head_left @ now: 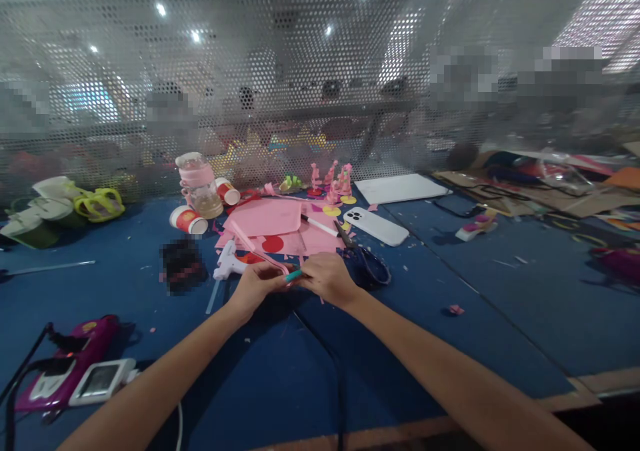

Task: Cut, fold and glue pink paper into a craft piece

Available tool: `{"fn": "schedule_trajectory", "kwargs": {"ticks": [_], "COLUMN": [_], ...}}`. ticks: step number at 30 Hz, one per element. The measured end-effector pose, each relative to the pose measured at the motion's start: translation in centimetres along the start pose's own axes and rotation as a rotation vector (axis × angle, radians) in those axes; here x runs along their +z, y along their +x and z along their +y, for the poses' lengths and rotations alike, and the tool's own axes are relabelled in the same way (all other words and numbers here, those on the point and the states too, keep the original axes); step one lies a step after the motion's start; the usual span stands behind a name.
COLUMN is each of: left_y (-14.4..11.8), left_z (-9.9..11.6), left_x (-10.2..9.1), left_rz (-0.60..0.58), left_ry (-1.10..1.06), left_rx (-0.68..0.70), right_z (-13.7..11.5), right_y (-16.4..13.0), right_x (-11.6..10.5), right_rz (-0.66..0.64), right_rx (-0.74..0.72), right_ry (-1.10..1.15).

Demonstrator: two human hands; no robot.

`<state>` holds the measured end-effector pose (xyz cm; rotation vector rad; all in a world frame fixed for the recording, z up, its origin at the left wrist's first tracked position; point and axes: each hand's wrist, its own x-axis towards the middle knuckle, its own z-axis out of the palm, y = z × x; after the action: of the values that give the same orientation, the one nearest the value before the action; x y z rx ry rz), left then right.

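Both hands' grip (pixel 295 279) pinches pink strip (pixel 260 251) between.

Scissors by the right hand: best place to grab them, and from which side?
Take the scissors by the dark handle loops, the end nearest the right hand. They lie flat on the blue table, blades pointing away towards the white phone. Come from above on the near right side; the left hand and pink paper crowd the other side.

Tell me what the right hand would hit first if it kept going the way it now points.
Probably the left hand: the right hand points leftward at it, both pinching a pink paper strip and teal stick.
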<state>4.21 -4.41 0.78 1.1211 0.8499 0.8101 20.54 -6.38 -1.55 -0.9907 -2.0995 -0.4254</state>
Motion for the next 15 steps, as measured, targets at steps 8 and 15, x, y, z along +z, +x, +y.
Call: {"fn": "schedule_trajectory", "kwargs": {"ticks": [8,15], "left_y": [-0.1,0.1], "left_z": [-0.1,-0.2], "left_x": [0.1,-0.1], "left_rz": [0.158,0.208], "left_ry": [0.094,0.036], "left_rx": [0.175,0.224], "right_z": [-0.5,-1.3], "right_y": [0.5,1.0], "right_x": [0.2,0.7], "right_rz": [-0.228,-0.199], "right_rx": [0.405,0.848], "right_ry": [0.465,1.065]}}
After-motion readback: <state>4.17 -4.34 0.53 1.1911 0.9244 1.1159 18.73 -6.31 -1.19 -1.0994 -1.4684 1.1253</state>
